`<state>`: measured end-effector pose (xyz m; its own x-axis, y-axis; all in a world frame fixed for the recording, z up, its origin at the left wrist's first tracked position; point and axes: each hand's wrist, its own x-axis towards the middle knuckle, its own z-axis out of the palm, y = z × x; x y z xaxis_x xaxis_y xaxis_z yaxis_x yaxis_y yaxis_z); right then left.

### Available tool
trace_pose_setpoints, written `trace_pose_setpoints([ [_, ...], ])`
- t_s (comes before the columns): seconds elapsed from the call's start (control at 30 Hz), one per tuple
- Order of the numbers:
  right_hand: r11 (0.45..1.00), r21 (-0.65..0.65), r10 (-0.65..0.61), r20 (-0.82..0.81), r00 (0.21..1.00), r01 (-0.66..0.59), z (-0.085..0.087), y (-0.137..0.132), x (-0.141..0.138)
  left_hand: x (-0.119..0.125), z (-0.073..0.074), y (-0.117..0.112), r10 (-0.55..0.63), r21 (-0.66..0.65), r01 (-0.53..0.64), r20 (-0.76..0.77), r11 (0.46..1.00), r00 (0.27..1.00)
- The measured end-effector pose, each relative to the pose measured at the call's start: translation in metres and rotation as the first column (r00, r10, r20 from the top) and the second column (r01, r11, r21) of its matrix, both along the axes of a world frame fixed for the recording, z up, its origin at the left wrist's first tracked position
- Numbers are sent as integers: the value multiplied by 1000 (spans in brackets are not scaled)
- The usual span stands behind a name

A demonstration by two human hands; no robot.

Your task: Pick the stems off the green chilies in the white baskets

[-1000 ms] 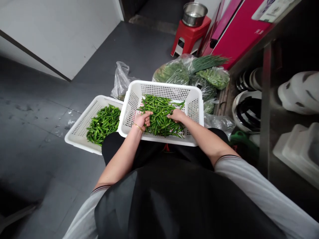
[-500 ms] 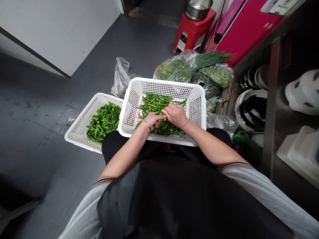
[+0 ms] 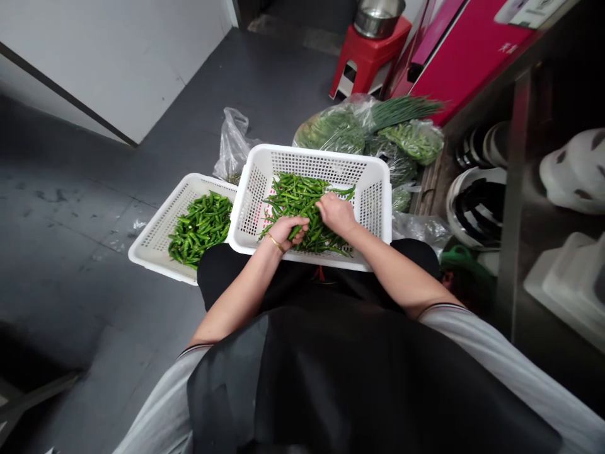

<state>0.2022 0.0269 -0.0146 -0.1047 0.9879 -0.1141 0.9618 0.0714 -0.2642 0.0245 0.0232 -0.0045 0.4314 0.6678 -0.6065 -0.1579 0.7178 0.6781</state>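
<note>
"While both hands are down at the green chillies (image 3: 302, 189), where does the heap lie?"

"Middle of a white basket (image 3: 331, 165), spread loose over the perforated bottom. Basket rests across the person's lap."

"Left hand?"

"Left hand (image 3: 288, 232): narrow, fingers curled, thumb close along the forefinger. Green shows between the fingers; chillies gripped there, count unclear. Gold-coloured bracelet (image 3: 275, 243) at the wrist."

"And the right?"

"Right hand (image 3: 336, 214): drawn in, back of the hand uppermost, over the heap and just beside the left, small gap between the two. Fingertips hidden; cannot tell whether they are closed on anything."

"Other containers?"

"Second basket (image 3: 150, 243), also white and perforated, to the person's left. Right end hidden behind the knee and the first basket. Holds another chilli heap (image 3: 201, 227), piled toward the knee. Clear plastic bag (image 3: 232, 142) just beyond; contents at its bottom too small to name."

"Farther out?"

"Bagged greens (image 3: 333, 132) past the far rim, with a bundle of long thin stalks (image 3: 401, 110) beside them. Beyond those, a red stool (image 3: 373, 49) bearing a metal bowl (image 3: 378, 19)."
</note>
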Motion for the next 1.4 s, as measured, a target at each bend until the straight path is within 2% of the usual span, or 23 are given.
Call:
trace_pose_setpoints([
  [0.1,964,-227,-116,124,985,142,-20,16,14,-10,0,7,-8,114,18,-89,993,996],
  [0.17,934,-304,-153,128,980,185,-30,24,18,-4,-4,15,-62,216,137,-324,967,944],
  [0.2,930,-312,-164,125,979,195,-34,26,19,4,-9,20,-91,264,244,-483,933,871],
  [0.23,930,-312,-163,126,979,195,-35,27,20,14,-14,25,-104,293,370,-643,882,758],
  [0.3,936,-317,-113,136,984,151,-33,26,22,39,-26,34,-103,246,612,-873,752,478],
  [0.37,944,-328,-3,136,991,47,-28,20,25,60,-37,40,-108,139,741,-955,657,275],
  [0.4,946,-325,66,131,989,-21,-25,16,27,66,-41,42,-109,110,759,-966,642,233],
  [0.43,945,-312,139,125,982,-94,-22,11,28,68,-44,44,-109,110,757,-966,644,233],
  [0.47,941,-293,212,124,969,-168,-21,7,28,65,-45,45,-103,144,734,-955,663,279],
  [0.53,915,-264,347,132,928,-305,-22,1,25,48,-43,44,-91,260,588,-861,766,500],
  [0.6,874,-267,453,141,880,-407,-26,-1,18,20,-36,41,-63,309,371,-688,876,723],
  [0.7,828,-312,529,155,835,-467,-36,6,7,-23,-20,33,-10,235,93,-331,967,944],
  [0.73,815,-327,546,158,823,-478,-38,9,4,-34,-15,29,20,188,16,-184,982,983],
  [0.8,783,-352,591,160,791,-513,-41,17,3,-46,-9,22,86,70,-92,84,993,993],
  [0.9,758,-349,627,162,762,-550,-36,25,8,-42,-10,13,92,32,-99,184,995,979],
  [1.0,868,-223,470,75,880,-444,-20,29,16,-22,-11,11,62,151,-68,42,986,997],
  [1.07,942,-135,285,-160,945,-307,-5,27,19,-6,-10,12,40,278,-5,-120,961,992],
  [1.13,975,-90,142,-446,884,-202,8,21,17,9,-7,15,0,369,78,-207,926,978],
  [1.2,991,-2,105,-588,802,-131,17,14,14,19,-6,17,-48,382,124,-203,916,978],
  [1.23,992,70,122,-584,803,-100,20,10,12,22,-6,16,-57,357,121,-185,926,981],
  [1.3,977,202,161,-460,873,-73,21,2,9,20,-7,13,-50,254,88,-152,963,987],
  [1.33,970,224,176,-372,911,-96,20,-3,8,16,-7,10,-32,192,59,-143,980,989],
  [1.4,970,144,221,-200,955,-195,13,-16,5,3,-7,2,41,90,-31,-123,996,992],
])
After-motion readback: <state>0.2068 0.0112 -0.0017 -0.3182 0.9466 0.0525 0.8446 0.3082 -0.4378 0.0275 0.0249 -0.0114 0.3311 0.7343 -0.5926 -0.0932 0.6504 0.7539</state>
